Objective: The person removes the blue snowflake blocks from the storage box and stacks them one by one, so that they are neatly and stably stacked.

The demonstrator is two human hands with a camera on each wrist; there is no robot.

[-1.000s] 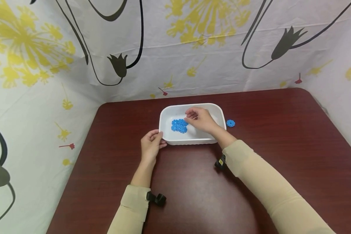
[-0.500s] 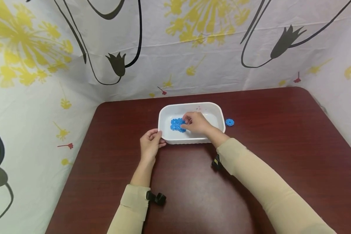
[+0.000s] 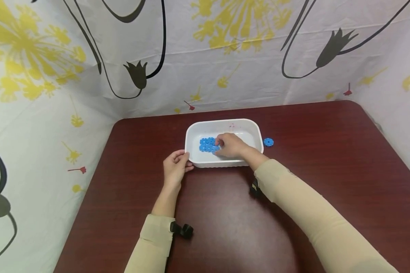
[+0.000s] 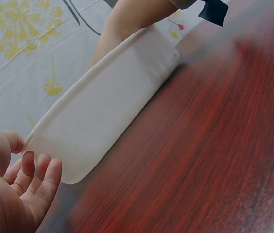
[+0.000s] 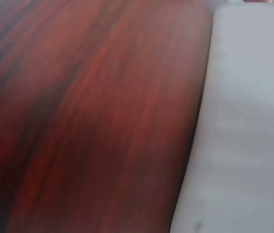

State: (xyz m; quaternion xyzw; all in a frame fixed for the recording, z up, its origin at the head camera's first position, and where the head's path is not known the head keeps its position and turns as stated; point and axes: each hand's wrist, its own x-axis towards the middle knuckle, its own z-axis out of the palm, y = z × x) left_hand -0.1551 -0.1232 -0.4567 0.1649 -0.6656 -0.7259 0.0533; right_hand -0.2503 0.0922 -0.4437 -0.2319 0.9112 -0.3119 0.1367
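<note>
Several blue notched interlocking discs [image 3: 206, 145] lie together on the floor of a white plastic tray [image 3: 240, 164], towards its left side. My right hand [image 3: 233, 146] reaches into the tray over its near right side. Its thumb and fingers are curled at the right edge of the group, around a blue disc partly hidden by them. My left hand [image 3: 175, 170] holds the tray's near left corner, thumb at the rim. In the left wrist view the fingers of my left hand [image 4: 23, 179] rest along the outside of the tray wall [image 4: 98, 111]. The right wrist view does not show the right hand's fingers.
One more blue disc [image 3: 268, 142] lies on the dark red wooden table [image 3: 225, 227], just right of the tray. A white patterned cloth [image 3: 246, 83] hangs behind the table and along both sides. Each wrist carries a black camera [image 3: 186, 231].
My right hand has moved left and lower inside the tray to the group of discs, then slightly back right. The left hand keeps its hold on the corner.
</note>
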